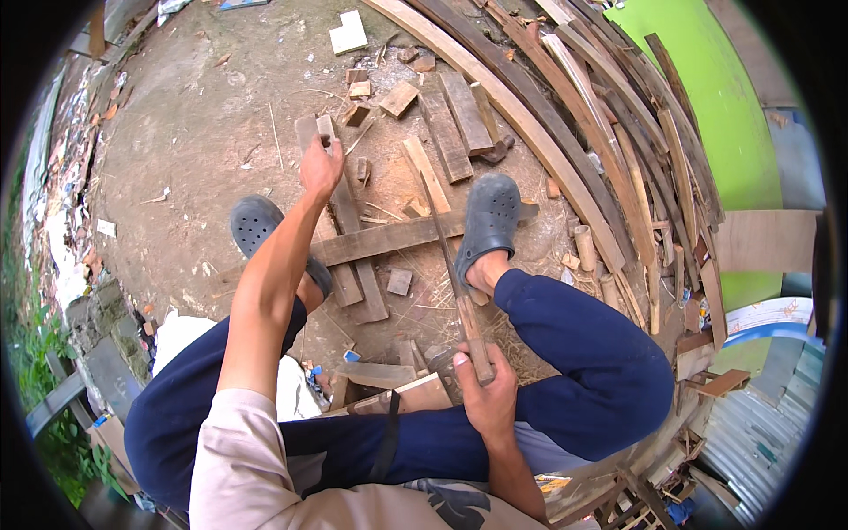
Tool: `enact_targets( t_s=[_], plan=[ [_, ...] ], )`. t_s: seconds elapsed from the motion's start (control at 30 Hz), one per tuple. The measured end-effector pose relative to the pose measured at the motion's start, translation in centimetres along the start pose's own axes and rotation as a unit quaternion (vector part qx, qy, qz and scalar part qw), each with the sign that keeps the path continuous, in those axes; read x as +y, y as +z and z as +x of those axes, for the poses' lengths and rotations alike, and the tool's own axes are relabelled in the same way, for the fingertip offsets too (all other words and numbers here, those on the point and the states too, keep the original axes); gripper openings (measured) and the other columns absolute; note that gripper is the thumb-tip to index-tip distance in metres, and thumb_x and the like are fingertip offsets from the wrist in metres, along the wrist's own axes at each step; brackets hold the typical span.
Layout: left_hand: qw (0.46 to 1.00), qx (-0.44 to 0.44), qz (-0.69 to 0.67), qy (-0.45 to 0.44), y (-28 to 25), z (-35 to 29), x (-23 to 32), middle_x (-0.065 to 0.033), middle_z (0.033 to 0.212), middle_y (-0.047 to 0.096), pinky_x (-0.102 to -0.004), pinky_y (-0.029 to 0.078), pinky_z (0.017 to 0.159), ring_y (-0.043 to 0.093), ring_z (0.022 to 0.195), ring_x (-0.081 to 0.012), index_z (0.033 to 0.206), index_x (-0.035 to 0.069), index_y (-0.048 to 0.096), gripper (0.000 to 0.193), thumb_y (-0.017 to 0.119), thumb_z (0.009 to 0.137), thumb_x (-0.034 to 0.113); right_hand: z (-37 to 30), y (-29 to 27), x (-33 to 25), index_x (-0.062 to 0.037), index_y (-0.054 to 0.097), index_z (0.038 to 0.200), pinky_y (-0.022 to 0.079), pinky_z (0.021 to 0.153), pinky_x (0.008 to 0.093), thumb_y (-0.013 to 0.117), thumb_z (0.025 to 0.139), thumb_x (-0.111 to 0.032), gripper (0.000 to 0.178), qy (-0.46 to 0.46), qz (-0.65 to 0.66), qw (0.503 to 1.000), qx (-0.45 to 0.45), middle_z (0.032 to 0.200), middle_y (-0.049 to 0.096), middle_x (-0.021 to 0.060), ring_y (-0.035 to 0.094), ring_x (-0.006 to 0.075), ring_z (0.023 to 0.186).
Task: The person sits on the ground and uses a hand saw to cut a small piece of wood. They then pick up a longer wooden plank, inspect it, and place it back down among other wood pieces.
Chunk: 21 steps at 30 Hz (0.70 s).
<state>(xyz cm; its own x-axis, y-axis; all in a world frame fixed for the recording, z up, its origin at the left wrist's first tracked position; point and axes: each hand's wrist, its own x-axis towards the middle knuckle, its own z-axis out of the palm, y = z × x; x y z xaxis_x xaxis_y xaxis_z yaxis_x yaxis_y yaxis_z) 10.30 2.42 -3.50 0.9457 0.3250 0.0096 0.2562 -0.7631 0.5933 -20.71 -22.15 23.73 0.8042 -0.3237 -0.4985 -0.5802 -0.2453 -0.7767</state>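
While the right hand [484, 389] has its fingers wrapped tight round the handsaw [455, 287] handle and the left hand [320, 168] pinches the upright plank [346, 225] lying on the dirt underfoot, steadier cutting likely needs firm foot pressure.

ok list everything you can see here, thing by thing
long knife: one, dark blade, wooden handle, in right hand
upright plank: one, brown, under left hand
cross plank: one, brown, under right foot
short wood offcuts: several, brown, on dirt ahead
curved slats: many, brown, stacked at right
panel: one, green, far right
ground: bare dirt, brown
clogs: two, dark grey, on feet
trousers: navy
left hand: gripping plank top
right hand: closed on knife handle
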Motion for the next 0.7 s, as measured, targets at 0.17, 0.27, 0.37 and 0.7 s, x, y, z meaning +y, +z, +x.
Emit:
enact_targets(
  t_s=[0.17,0.27,0.37,0.7],
  plan=[
    [0.943,-0.327,0.062,0.026,-1.2,-4.8,-0.8,-0.0202,0.107,0.073,-0.0477,0.054,0.088,0.070,0.099,-0.0383,0.125,0.007,0.065,0.056,0.052,0.096,0.054,-0.2,0.1,0.4,-0.0016,0.069,0.105,0.053,0.075,0.0360,0.070,0.091,-0.020,0.023,0.000,-0.033,0.999,-0.013,0.086,0.071,0.0146,0.070,0.0235,0.079],
    [0.894,-0.397,0.134,0.159,-1.3,-9.5,-0.8,-0.0238,0.109,0.072,-0.0485,0.053,0.092,0.069,0.101,-0.0390,0.119,0.007,0.069,0.067,0.045,0.096,0.066,-0.4,0.3,0.5,-0.0004,0.068,0.103,0.047,0.068,0.0269,0.069,0.092,-0.014,0.017,-0.013,-0.014,1.000,-0.013,0.078,0.064,0.0025,0.057,0.0088,0.072],
    [0.850,-0.462,0.188,0.170,-0.6,-11.4,-1.4,-0.0275,0.109,0.070,-0.0507,0.052,0.093,0.068,0.103,-0.0419,0.119,0.005,0.070,0.071,0.040,0.099,0.066,-0.5,0.5,0.7,-0.0007,0.068,0.103,0.047,0.068,0.0273,0.069,0.092,-0.015,0.018,-0.017,-0.010,1.000,-0.007,0.078,0.064,0.0021,0.057,0.0090,0.072],
    [0.962,-0.251,0.059,0.090,3.5,-7.1,-3.4,-0.0306,0.130,0.058,-0.0504,0.050,0.097,0.061,0.114,-0.0455,0.139,0.010,0.053,0.053,0.065,0.094,0.034,0.1,0.4,0.2,-0.0011,0.068,0.103,0.050,0.073,0.0319,0.070,0.092,-0.018,0.020,0.010,-0.030,0.999,-0.016,0.083,0.069,0.0094,0.064,0.0171,0.077]
  ],
)
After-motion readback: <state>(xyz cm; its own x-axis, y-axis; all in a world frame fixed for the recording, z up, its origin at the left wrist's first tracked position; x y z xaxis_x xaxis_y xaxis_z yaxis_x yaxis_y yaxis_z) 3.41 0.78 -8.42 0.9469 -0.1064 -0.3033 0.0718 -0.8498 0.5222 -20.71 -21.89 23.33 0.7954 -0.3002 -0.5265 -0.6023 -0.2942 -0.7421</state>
